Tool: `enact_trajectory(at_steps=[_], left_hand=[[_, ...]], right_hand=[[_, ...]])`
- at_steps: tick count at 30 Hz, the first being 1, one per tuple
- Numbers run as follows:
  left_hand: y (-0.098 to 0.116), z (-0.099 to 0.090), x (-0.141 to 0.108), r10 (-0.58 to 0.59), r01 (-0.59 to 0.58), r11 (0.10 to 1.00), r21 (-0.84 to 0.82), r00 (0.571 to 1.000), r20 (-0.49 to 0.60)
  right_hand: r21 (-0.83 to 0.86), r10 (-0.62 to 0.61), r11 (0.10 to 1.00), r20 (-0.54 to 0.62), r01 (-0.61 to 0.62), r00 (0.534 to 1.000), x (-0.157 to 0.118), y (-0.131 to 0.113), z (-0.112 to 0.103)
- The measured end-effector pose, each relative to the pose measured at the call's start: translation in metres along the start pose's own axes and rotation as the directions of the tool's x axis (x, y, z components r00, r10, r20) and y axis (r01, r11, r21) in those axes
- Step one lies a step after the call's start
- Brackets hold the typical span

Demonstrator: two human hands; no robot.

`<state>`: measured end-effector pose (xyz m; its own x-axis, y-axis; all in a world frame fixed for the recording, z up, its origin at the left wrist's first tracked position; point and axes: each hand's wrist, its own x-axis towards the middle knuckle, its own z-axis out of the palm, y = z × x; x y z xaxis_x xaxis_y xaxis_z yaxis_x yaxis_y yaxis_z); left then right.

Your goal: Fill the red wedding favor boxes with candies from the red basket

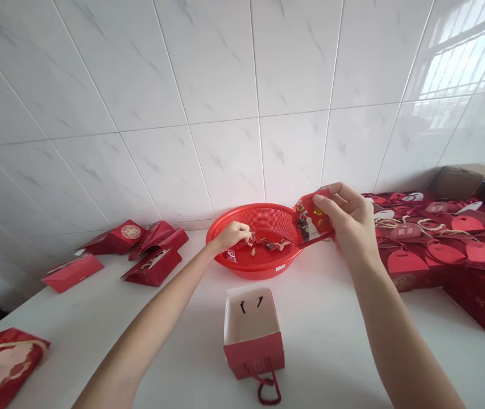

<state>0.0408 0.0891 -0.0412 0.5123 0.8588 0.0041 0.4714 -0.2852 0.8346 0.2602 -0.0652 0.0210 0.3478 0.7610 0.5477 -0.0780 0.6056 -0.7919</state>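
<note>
My left hand [236,234] reaches over the left side of a red mesh basket [259,274], its fingers closed on something I cannot make out among small wrapped sweets [273,245]. Above the basket's right rim, my right hand [347,218] grips a flat red printed packet [310,220] between thumb and fingers. In front of the basket stands an open red gift box [255,353] with a pale inside. Its dark red cord handle [270,392] hangs over the near side.
Several red boxes [152,267] lie at the left, and a red bag [5,363] with a cord at the near left. Rows of red boxes with tags [447,255] fill the right, before a cardboard box [459,182]. A tiled wall [225,68] stands behind.
</note>
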Motion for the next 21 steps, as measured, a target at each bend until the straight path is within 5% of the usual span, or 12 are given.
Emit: enact_trajectory(at_steps=[5,13,21], left_hand=[[-0.005,-0.002,-0.002,-0.001,0.003,0.990,-0.139,1.000,0.018],[0.003,-0.007,-0.008,-0.141,0.168,0.940,-0.298,0.984,0.110],[-0.006,-0.007,0.005,-0.214,0.225,0.969,-0.100,0.970,0.114]], right_hand=[[-0.012,0.005,1.000,0.005,-0.005,1.000,0.000,0.001,0.000],[-0.053,-0.005,0.999,0.020,0.006,1.000,0.000,0.002,-0.001],[-0.063,-0.013,0.998,0.023,0.015,1.000,0.001,0.001,-0.003]])
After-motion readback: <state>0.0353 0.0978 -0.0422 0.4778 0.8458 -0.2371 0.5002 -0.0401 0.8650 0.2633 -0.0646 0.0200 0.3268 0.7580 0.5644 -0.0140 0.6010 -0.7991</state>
